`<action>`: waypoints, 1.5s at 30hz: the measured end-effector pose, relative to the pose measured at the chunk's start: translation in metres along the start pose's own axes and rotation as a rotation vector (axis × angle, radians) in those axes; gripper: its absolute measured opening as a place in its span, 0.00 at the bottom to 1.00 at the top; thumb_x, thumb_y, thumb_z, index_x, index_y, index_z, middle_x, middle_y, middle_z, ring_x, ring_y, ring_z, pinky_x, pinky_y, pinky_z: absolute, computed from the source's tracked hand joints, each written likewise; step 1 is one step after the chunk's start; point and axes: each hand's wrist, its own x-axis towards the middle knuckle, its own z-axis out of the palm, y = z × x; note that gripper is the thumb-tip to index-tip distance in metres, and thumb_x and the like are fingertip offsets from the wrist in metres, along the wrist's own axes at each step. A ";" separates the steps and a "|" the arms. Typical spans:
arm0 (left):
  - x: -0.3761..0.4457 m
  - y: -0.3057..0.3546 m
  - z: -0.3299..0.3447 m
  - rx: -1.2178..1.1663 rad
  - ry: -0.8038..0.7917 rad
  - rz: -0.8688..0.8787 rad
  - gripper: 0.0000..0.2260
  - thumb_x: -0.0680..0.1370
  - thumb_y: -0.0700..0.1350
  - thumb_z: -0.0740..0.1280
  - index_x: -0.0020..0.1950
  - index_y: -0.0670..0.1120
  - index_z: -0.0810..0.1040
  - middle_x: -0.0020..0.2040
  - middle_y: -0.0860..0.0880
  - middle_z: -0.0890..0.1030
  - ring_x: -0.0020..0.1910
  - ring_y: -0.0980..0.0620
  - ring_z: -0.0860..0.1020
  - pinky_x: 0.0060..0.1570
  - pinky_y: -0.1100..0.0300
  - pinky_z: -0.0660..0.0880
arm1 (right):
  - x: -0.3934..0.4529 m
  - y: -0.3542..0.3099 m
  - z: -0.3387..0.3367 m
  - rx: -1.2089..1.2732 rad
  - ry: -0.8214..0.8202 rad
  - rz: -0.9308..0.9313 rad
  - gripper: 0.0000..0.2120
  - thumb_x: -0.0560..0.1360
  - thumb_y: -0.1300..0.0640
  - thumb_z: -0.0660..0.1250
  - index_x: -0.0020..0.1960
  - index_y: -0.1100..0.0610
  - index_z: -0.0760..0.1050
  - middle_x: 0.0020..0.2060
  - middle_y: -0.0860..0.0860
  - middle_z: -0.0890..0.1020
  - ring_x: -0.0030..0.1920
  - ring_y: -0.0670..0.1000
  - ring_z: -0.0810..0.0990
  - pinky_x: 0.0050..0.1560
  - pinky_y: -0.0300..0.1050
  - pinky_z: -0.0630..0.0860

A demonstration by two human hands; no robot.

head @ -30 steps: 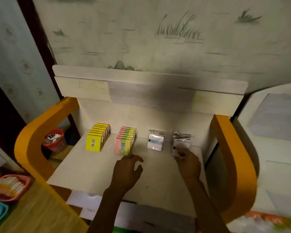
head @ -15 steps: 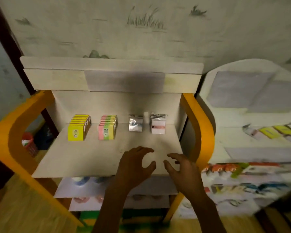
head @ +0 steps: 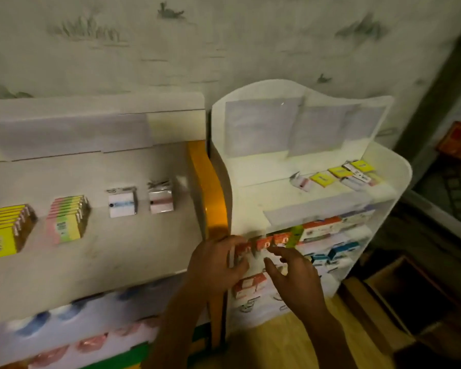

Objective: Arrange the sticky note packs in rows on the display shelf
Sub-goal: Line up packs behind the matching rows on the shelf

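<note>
The display shelf [head: 117,251] with orange sides holds four rows at its back: yellow sticky note packs [head: 6,230], pink-and-green packs [head: 65,221], a white-and-blue pack [head: 122,205] and a white-and-pink pack [head: 161,202]. To its right, a white shelf unit [head: 264,198] carries several loose yellow and white packs [head: 341,174] on its top board. My left hand [head: 213,267] and right hand [head: 296,278] hover in front of the white unit's middle shelf, by a row of red-orange boxes [head: 266,243]. Both hands have loosely spread fingers and hold nothing.
The white unit's lower shelves are packed with red, blue and white boxes [head: 330,251]. Blurred packets fill the lower level of the orange shelf [head: 64,336]. A dark open box [head: 410,296] stands on the floor at the right, under a dark ledge.
The view has swung right from the orange shelf to the white unit. Both hands left the orange shelf's board and moved right, to the row of red-orange boxes.
</note>
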 end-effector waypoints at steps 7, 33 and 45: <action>0.068 0.076 0.088 0.067 0.008 -0.034 0.18 0.75 0.61 0.63 0.64 0.58 0.75 0.58 0.59 0.79 0.56 0.58 0.77 0.57 0.58 0.76 | 0.044 0.106 -0.071 0.025 -0.009 0.011 0.14 0.76 0.42 0.65 0.59 0.45 0.79 0.55 0.43 0.82 0.49 0.44 0.80 0.45 0.41 0.76; 0.329 0.151 0.278 0.113 0.065 -0.368 0.20 0.75 0.61 0.66 0.65 0.59 0.74 0.54 0.59 0.79 0.50 0.58 0.77 0.52 0.56 0.77 | 0.291 0.329 -0.169 0.086 -0.112 0.060 0.13 0.77 0.51 0.67 0.62 0.47 0.77 0.54 0.46 0.81 0.50 0.46 0.80 0.54 0.44 0.78; 0.442 0.124 0.346 0.071 0.036 -0.535 0.23 0.72 0.63 0.68 0.65 0.57 0.75 0.56 0.58 0.81 0.54 0.58 0.78 0.55 0.58 0.74 | 0.420 0.394 -0.151 -0.009 -0.191 0.087 0.12 0.77 0.52 0.67 0.60 0.47 0.77 0.50 0.46 0.80 0.46 0.46 0.80 0.48 0.41 0.74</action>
